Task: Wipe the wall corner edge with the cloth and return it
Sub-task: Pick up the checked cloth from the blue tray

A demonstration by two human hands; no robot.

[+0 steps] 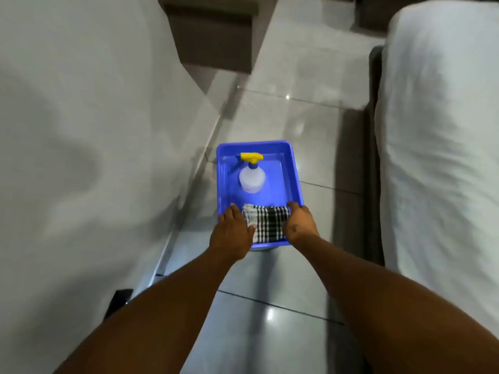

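Note:
A folded black-and-white checked cloth (268, 224) lies at the near end of a blue plastic tub (293, 168) on the tiled floor. My left hand (233, 233) rests on the cloth's left edge, thumb over the fabric. My right hand (299, 225) grips the cloth's right edge, fingers curled down into the tub. Both hands reach down from above. The white wall (81, 130) runs along the left, and its corner edge (189, 74) ends beyond the tub, toward the top of the view.
A clear spray bottle with a yellow trigger (252, 175) stands at the far end of the tub. A bed with a white cover (437, 147) on a dark frame fills the right side. A metal strip (186, 201) runs along the wall's base. Glossy tiles lie between wall and bed.

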